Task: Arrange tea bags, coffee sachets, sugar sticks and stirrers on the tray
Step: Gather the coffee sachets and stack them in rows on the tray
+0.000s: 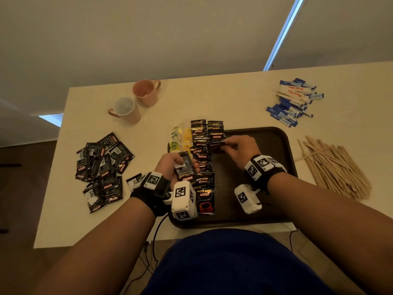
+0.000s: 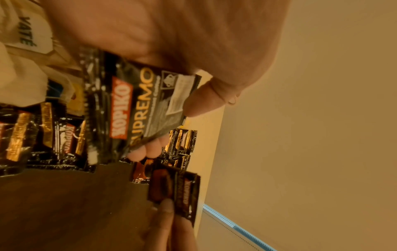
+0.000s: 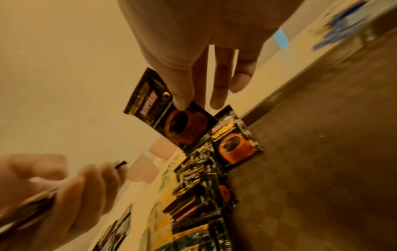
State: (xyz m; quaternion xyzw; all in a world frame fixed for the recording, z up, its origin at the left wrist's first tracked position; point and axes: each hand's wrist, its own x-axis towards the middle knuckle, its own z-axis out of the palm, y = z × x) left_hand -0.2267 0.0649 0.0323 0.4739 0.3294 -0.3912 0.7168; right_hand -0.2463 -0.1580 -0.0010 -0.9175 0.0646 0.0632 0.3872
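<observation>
My right hand (image 1: 240,149) pinches one coffee sachet (image 3: 171,112) by its edge, held just above the second column of sachets (image 1: 215,133) on the tray (image 1: 276,145). My left hand (image 1: 176,167), nearer me and to the left, grips a sachet stack (image 1: 185,167) fanned against the palm. I judge two risks: the pinched sachet landing skewed and nudging the overlapped row beneath my fingers, or the stack slipping from my left grip onto the first column (image 1: 202,158).
</observation>
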